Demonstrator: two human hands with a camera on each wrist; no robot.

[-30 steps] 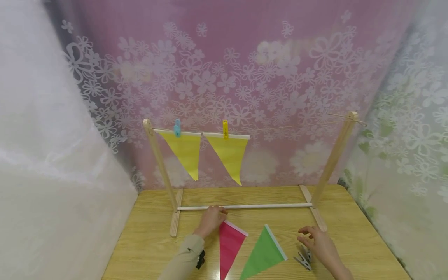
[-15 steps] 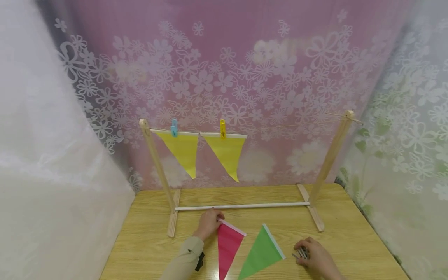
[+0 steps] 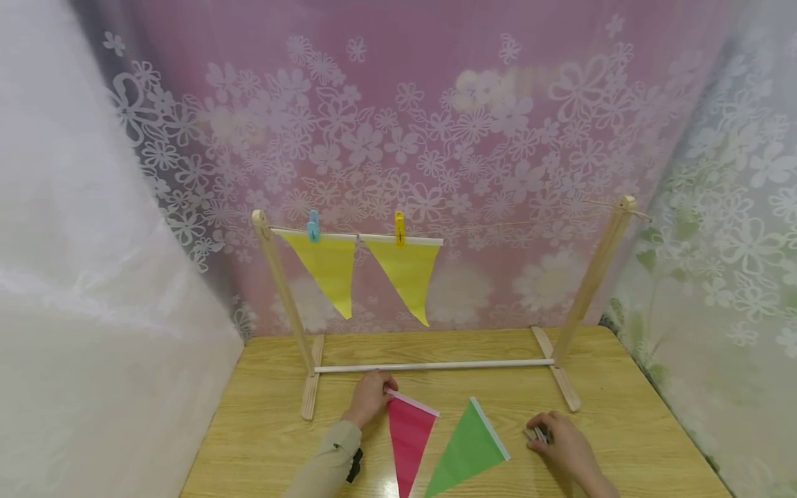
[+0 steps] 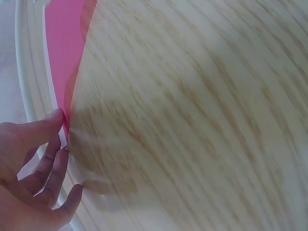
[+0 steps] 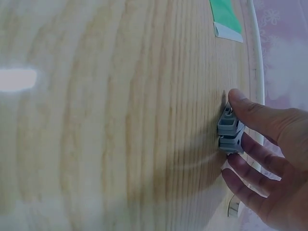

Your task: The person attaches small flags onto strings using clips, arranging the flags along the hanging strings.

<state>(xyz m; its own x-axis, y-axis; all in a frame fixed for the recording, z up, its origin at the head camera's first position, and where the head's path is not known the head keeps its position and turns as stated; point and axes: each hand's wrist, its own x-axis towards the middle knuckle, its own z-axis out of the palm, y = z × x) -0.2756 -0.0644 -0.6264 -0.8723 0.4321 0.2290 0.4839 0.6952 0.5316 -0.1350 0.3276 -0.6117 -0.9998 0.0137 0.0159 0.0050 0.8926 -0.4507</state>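
My left hand (image 3: 371, 398) pinches the upper left corner of a red-pink pennant (image 3: 412, 436) between thumb and fingers, near the white rod. In the left wrist view the pennant (image 4: 62, 53) runs up from the fingertips, its white edge strip along one side. On the right, my right hand (image 3: 563, 443) grips grey clothespins (image 3: 540, 434) at the table. The right wrist view shows two grey clothespins (image 5: 230, 130) side by side, between thumb and fingers. A green pennant (image 3: 468, 449) with a white edge lies flat between the hands.
Behind the hands stands a wooden frame with a left post (image 3: 283, 297), a right post (image 3: 591, 283) and a white bottom rod (image 3: 436, 365). From its string (image 3: 523, 223) hang two yellow pennants (image 3: 326, 266), under a blue clothespin (image 3: 313, 227) and a yellow clothespin (image 3: 400, 228).
My right hand has come down onto the grey clothespins and taken hold of them. My left hand has stayed at the red-pink pennant's corner, and the pennant's tip has swung slightly right.
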